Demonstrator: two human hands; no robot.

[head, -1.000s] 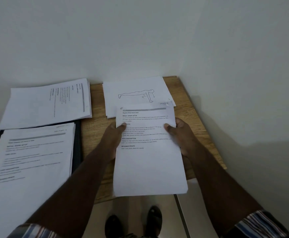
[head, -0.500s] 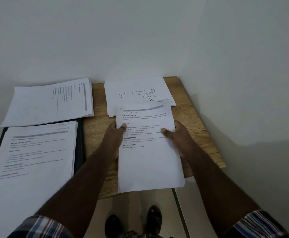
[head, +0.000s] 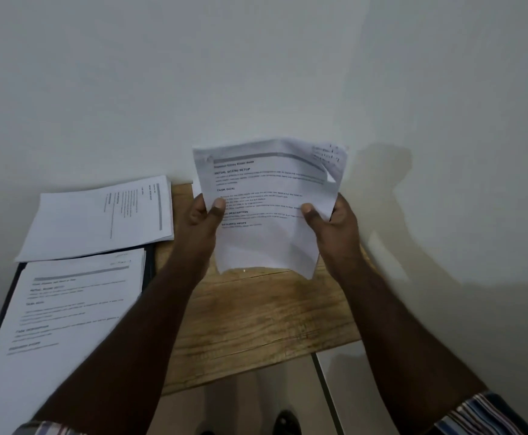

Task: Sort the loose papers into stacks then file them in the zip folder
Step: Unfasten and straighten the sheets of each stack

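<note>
Fingers (head: 217,205) of both hands pinching papers (head: 269,215) (upright), above table (head: 256,315)

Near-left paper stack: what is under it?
A dark folder shows along the near-left stack's right and left edges. Its middle is covered, so anything inside it cannot be seen.

The sheaf of papers (head: 269,211) held up at about 12 o'clock carries bold headings that read — from the top down — "INITIAL SCENE SETUP", "TASK GOAL", partly "DESCRIPTION" behind a thumb, and "REQUIRED PROPS"; its title line and body text are too blurred to read. The near stack (head: 68,312) at 8 o'clock shows the same layout of headings — only blurred. The far stack (head: 99,218) at 10 o'clock lies turned sideways, its print illegible.
</note>
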